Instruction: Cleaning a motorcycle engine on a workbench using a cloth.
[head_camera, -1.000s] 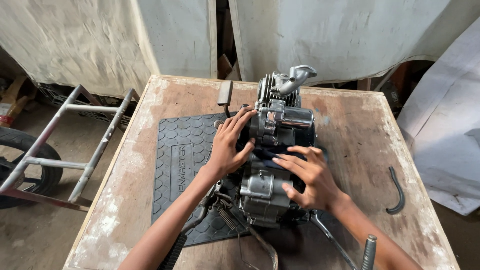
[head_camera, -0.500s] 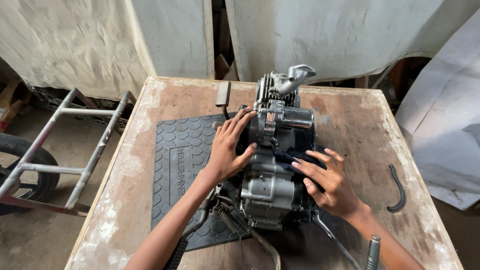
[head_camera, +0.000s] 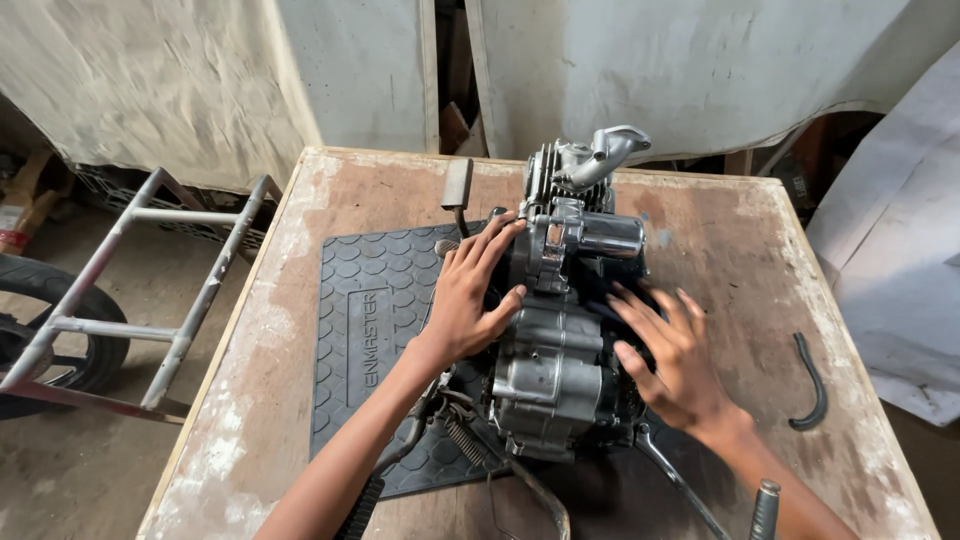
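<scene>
The fingers of the left hand are spread and pressed flat on the left flank of the motorcycle engine; those of the right hand are splayed on its right flank, neither clenched around anything. The engine sits between the two palms, both equally close, its long axis running near to far, cylinder and intake pipe at the far end. It rests on a black rubber mat in the middle of the wooden worktop. A curved black hose lies well apart to the right.
</scene>
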